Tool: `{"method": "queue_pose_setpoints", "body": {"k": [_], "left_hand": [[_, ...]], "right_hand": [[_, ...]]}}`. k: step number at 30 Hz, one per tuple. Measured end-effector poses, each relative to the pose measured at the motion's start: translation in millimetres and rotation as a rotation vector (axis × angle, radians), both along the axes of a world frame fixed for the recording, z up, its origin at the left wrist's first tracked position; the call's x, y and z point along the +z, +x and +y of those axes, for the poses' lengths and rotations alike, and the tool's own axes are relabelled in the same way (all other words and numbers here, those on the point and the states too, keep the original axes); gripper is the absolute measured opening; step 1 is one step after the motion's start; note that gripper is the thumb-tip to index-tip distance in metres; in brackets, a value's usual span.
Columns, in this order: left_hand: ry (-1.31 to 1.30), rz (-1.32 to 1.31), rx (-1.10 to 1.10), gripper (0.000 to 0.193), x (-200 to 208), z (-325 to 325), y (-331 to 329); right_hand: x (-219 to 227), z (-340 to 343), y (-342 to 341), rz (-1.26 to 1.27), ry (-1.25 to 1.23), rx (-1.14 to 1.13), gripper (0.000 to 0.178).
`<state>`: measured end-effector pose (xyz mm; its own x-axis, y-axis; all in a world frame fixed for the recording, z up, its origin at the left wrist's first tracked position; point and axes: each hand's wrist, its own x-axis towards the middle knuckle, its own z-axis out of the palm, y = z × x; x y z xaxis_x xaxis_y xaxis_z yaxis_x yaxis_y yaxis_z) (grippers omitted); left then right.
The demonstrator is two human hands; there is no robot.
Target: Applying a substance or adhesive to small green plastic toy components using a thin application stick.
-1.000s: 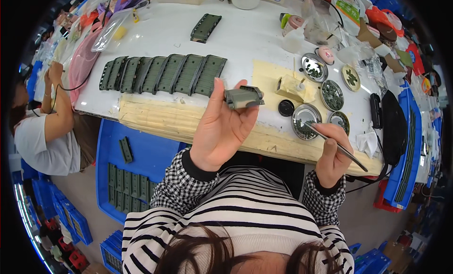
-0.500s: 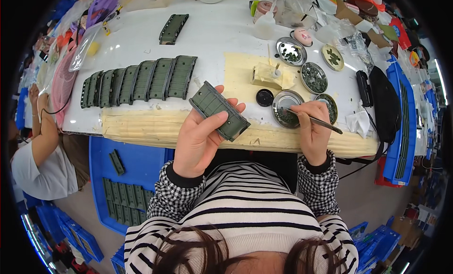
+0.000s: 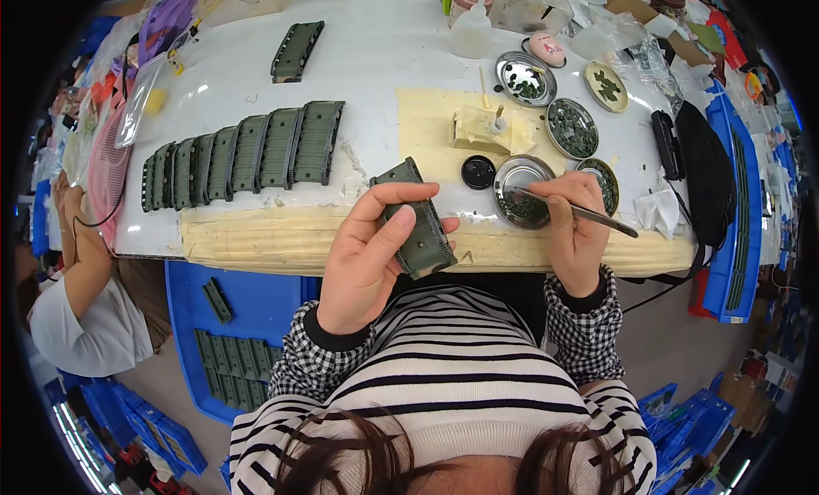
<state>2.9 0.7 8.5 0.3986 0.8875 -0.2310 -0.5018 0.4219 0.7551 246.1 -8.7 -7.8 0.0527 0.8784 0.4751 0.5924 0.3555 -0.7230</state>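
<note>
In my left hand [image 3: 367, 252] is a dark green rectangular plastic part [image 3: 420, 239] with ridged long edges, gripped between thumb and fingers over the table's front edge. My right hand [image 3: 577, 226] pinches a pair of metal tweezers [image 3: 597, 219]. Their tip reaches into a round metal dish [image 3: 527, 173] of small dark green pieces; what the tip touches is too small to tell. Right of that dish, partly behind my right hand, sits another dish [image 3: 607, 181] of green bits. A row of similar green parts [image 3: 243, 158] lies on the table to the left.
A small black round lid [image 3: 478, 172] and a tape-wrapped block [image 3: 486, 130] stand left of the dishes. More dishes [image 3: 572, 127] lie beyond. A blue tray [image 3: 247, 282] with green parts is below the table's left front. At far left, another person's arm [image 3: 81, 273] shows.
The green part in my left hand has turned more upright and come slightly nearer and to the right. The tweezers stay over the same dish. The whole view has shifted a little.
</note>
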Motion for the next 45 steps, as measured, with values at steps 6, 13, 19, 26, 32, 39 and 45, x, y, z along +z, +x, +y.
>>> {"method": "queue_pose_setpoints", "body": {"k": [6,13,19,26,32,39,45], "left_hand": [[-0.122,-0.186,-0.228,0.028,-1.6,2.9,10.8],[-0.192,-0.284,-0.337,0.028,-1.0,8.0,13.0],[-0.163,-0.282,-0.315,0.03,-3.2,8.2,10.6],[-0.169,-0.251,-0.336,0.033,3.1,8.8,9.1],[-0.188,-0.304,-0.287,0.033,-1.3,6.0,8.8],[-0.139,-0.302,-0.254,0.032,-8.1,4.9,8.5],[-0.127,-0.273,-0.287,0.032,-6.9,5.9,5.0]], "right_hand": [[46.4,-6.0,-23.7,-0.126,0.125,0.32,0.02],[48.0,5.5,-32.5,-0.216,0.172,0.46,0.035],[44.2,8.6,-31.7,-0.076,0.082,0.451,0.023],[44.7,11.9,-36.1,-0.024,0.022,0.468,0.015],[44.9,10.5,-39.8,-0.015,-0.002,0.448,0.014],[42.2,10.4,-42.7,-0.015,0.007,0.448,0.012],[41.6,8.6,-43.4,-0.017,-0.002,0.446,0.014]]}}
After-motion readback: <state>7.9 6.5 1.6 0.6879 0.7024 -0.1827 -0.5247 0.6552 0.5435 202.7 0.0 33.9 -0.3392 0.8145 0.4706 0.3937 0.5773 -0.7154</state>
